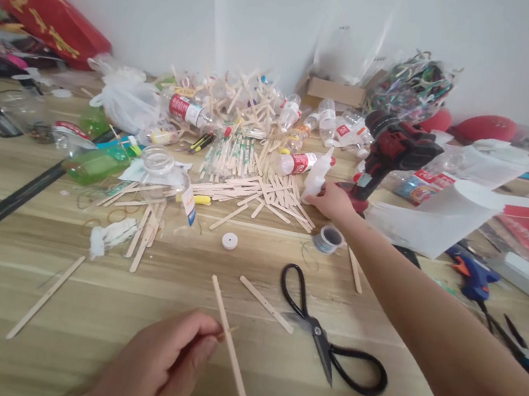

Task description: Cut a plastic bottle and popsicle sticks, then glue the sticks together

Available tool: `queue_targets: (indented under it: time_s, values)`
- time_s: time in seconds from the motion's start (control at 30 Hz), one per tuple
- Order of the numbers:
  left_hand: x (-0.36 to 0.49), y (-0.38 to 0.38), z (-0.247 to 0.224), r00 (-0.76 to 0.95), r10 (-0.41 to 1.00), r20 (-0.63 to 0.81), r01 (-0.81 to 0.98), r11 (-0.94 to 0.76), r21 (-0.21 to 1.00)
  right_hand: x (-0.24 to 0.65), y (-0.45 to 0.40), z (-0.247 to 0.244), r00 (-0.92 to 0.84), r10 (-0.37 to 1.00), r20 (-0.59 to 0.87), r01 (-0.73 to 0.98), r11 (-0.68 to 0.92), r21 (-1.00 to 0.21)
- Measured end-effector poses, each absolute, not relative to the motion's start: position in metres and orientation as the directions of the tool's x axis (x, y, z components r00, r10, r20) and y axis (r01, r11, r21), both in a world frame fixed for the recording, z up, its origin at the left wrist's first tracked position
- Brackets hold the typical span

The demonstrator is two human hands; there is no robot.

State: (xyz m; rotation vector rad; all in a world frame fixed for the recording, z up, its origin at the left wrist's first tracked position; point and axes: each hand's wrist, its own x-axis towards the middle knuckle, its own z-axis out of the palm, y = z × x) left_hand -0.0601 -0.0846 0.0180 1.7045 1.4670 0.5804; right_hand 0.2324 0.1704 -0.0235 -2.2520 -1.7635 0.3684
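Note:
Near the front edge my left hand [166,361] is closed in a pinch, holding up a wooden craft stick [232,358]. A thin, pale yellow tip [234,329] pokes out beside the stick at the fingertips. My right arm stretches far forward, and my right hand [334,203] has its fingers around the lower part of a small white squeeze bottle [318,174]. Black-handled scissors [318,332] lie spread on the table between my arms. Beside them rests another craft stick [267,304] with small dark dots. A single stick [45,298] lies at the left.
A big pile of craft sticks [265,191] and plastic bottles fills the back. Right of my hand stands a cordless drill [388,151]. A tape roll [328,239], a white cap [229,241], a clear jar [159,174] and a blue glue gun [477,277] are around.

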Motion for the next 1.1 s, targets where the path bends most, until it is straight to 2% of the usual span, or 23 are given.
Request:
queue_targets:
  time_s: [0.1, 0.2, 0.33, 0.43, 0.47, 0.5, 0.53, 0.57, 0.6, 0.67, 0.87, 1.1]
  values:
    - [-0.064, -0.083, 0.030, 0.230, 0.903, -0.364, 0.536, 0.194, 0.822, 0.227, 0.172, -0.024, 0.229, 0.973, -0.031, 0.899, -0.223, -0.377]
    - [-0.066, -0.077, 0.031, 0.320, 0.812, -0.489, 0.387, 0.359, 0.849, 0.217, 0.160, -0.013, 0.215, 0.976, 0.022, 0.889, -0.186, -0.418]
    - [-0.060, -0.068, 0.013, 0.436, 0.734, -0.521, 0.078, 0.546, 0.834, 0.198, 0.119, 0.014, 0.179, 0.976, 0.123, 0.849, -0.090, -0.520]
    - [-0.049, -0.065, -0.001, 0.460, 0.727, -0.510, -0.061, 0.599, 0.799, 0.187, 0.066, 0.025, 0.078, 0.993, 0.085, 0.766, -0.005, -0.643]
    - [-0.045, -0.064, -0.004, 0.467, 0.728, -0.502, -0.079, 0.600, 0.796, 0.184, 0.046, 0.025, 0.033, 0.998, 0.059, 0.710, 0.018, -0.704]
    - [-0.042, -0.064, -0.006, 0.473, 0.729, -0.495, -0.087, 0.598, 0.797, 0.182, 0.025, 0.024, -0.005, 1.000, 0.026, 0.542, 0.024, -0.840]
    - [-0.039, -0.064, -0.007, 0.480, 0.728, -0.490, -0.086, 0.595, 0.799, 0.180, 0.005, 0.022, -0.104, 0.991, -0.083, 0.364, -0.040, -0.930]
    - [-0.037, -0.065, -0.008, 0.489, 0.724, -0.486, -0.077, 0.591, 0.803, 0.179, -0.014, 0.019, -0.207, 0.962, -0.178, 0.253, -0.123, -0.959]
    - [-0.035, -0.065, -0.007, 0.500, 0.717, -0.486, -0.064, 0.590, 0.805, 0.177, -0.031, 0.016, -0.288, 0.930, -0.227, 0.198, -0.174, -0.965]
    - [-0.032, -0.066, -0.006, 0.528, 0.694, -0.490, -0.034, 0.593, 0.804, 0.175, -0.056, 0.011, -0.320, 0.902, -0.291, 0.128, -0.263, -0.956]
    - [-0.028, -0.069, -0.003, 0.565, 0.686, -0.458, -0.002, 0.556, 0.831, 0.168, -0.083, -0.001, -0.303, 0.917, -0.258, -0.067, -0.290, -0.955]
    - [-0.032, -0.075, -0.002, 0.559, 0.680, -0.475, 0.001, 0.572, 0.820, 0.163, -0.092, -0.006, -0.302, 0.897, -0.321, -0.095, -0.364, -0.927]
